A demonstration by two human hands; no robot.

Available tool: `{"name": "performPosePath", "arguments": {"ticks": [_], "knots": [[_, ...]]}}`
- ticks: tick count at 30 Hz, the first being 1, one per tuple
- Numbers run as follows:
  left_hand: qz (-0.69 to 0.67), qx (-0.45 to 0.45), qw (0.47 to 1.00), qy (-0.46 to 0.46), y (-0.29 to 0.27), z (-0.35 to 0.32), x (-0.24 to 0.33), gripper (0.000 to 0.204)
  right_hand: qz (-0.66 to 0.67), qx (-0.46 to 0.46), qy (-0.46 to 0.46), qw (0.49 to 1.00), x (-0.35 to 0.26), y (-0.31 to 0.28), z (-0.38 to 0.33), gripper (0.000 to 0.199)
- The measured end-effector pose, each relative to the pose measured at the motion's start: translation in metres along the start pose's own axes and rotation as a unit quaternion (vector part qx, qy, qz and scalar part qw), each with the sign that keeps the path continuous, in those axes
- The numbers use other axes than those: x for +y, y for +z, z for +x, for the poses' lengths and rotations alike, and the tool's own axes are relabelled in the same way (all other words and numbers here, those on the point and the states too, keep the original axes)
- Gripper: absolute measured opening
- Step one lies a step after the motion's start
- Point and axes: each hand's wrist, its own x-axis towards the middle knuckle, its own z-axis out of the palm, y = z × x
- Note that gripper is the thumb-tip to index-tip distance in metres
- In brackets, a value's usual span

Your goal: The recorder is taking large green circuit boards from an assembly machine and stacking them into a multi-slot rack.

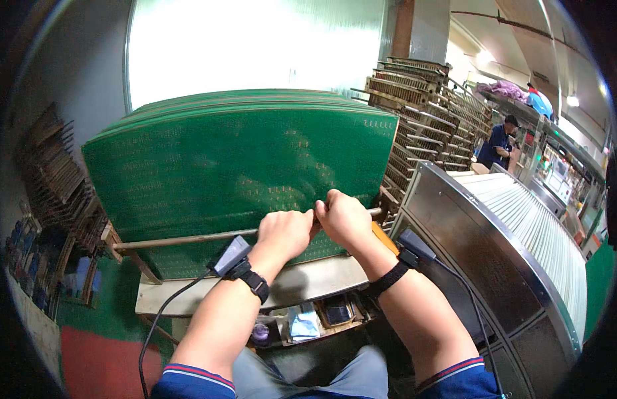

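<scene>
Both my hands meet in front of a stack of large green boards [188, 166] with rows of small marks, standing on edge. My left hand [285, 233] is closed, knuckles up, and its fingertips are hidden. Close against it, my right hand [345, 216] is closed too, thumb and index finger toward the left hand. Whatever they hold between them, if anything, is hidden. A round rod [185, 239] crosses the front of the boards and passes behind my hands; whether they grip it I cannot tell.
Under the boards is a pale shelf [182, 292], with a tray of small items [305, 322] below. To the right stands a metal-sided conveyor [481, 233] with white slats. Stacked racks [415, 113] rise behind; another person [498, 143] is at the far right.
</scene>
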Motion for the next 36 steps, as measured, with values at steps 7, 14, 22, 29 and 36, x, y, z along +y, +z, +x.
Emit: {"name": "performPosePath", "arguments": {"ticks": [7,14,22,29,36], "knots": [[0.007,0.023,1.0,0.009,0.009,-0.001,-0.007,0.032,-0.034,0.017,-0.021,0.999,-0.005,0.003,0.002,0.027],[-0.013,0.011,1.0,0.004,0.01,0.0,-0.009,0.028,-0.085,0.01,-0.077,0.993,-0.003,0.009,0.003,0.023],[0.001,0.032,0.999,0.029,0.006,-0.002,-0.004,0.026,-0.067,-0.138,-0.244,0.958,0.028,-0.031,0.008,0.031],[-0.013,0.027,0.999,0.026,0.003,-0.002,-0.004,0.029,-0.152,-0.011,-0.323,0.934,0.038,-0.022,0.007,0.026],[-0.017,-0.011,1.0,-0.008,-0.002,0.0,-0.002,0.029,-0.078,0.063,-0.281,0.955,0.038,0.007,0.001,0.029]]}}
